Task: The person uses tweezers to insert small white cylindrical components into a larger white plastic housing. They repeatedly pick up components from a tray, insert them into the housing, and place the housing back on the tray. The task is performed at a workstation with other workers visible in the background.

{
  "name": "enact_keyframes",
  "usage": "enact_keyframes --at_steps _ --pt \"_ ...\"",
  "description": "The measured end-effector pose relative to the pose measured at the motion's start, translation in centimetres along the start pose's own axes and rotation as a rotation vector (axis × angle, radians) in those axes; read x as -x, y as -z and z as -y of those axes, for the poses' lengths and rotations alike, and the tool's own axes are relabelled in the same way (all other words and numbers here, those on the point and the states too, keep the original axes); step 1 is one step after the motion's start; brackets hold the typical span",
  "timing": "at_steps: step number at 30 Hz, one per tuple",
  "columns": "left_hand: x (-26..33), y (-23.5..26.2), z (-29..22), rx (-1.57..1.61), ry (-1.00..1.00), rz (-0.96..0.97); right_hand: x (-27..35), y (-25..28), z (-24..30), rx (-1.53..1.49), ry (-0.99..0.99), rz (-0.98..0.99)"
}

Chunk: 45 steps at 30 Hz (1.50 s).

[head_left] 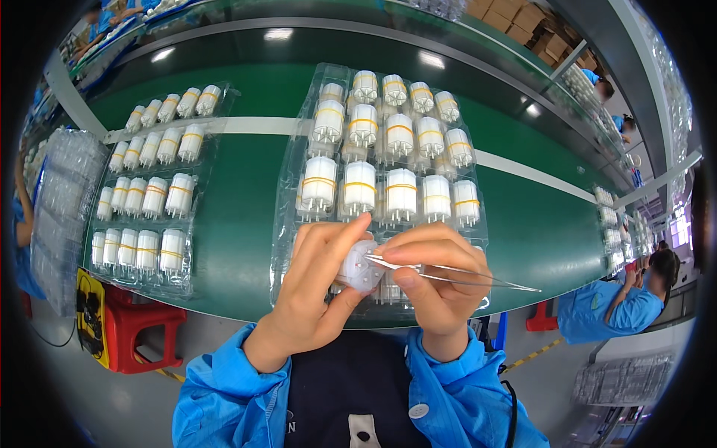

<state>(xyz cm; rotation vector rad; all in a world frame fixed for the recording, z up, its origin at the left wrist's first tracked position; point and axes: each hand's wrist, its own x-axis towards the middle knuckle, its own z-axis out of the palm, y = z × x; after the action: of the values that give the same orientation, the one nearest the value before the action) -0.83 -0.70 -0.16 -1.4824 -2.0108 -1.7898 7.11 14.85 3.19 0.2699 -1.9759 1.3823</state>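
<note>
In my left hand (317,280) is a small white cylindrical part (361,266), its round end face turned toward my right. My fingers and thumb wrap around its side. My right hand (441,272) pinches a pair of metal tweezers (463,275), whose tips reach the end face of the part; whether they grip anything there is too small to tell. Just beyond both hands lies a clear plastic tray (287,201) with rows of white cylinders (360,188), each with a yellow band and short prongs at its lower end. My hands hide part of the tray's near rows.
To the left, another clear tray (196,276) carries similar white cylinders. Both trays lie on a green work surface (250,194). Stacked clear trays (67,216) stand at the far left. A red stool (142,328) is below the left edge. A person in blue (616,306) sits at the right.
</note>
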Motion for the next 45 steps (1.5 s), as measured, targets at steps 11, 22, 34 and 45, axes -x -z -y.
enact_keyframes --at_steps 11,22,34,45 --pt "-0.1 0.1 0.1 -0.001 -0.013 0.011 -0.2 0.1 -0.4 0.005 0.04 0.014" --pt "-0.1 0.1 0.2 -0.04 -0.042 -0.012 0.5 -0.5 -0.6 -0.073 -0.048 -0.059" --pt "-0.1 -0.1 0.3 -0.132 -0.072 -0.044 -1.0 -0.7 1.0 0.24 0.04 0.098" --pt "0.4 -0.1 -1.0 0.307 0.102 -0.064 1.3 1.7 -1.3 -0.294 -0.012 -0.517"
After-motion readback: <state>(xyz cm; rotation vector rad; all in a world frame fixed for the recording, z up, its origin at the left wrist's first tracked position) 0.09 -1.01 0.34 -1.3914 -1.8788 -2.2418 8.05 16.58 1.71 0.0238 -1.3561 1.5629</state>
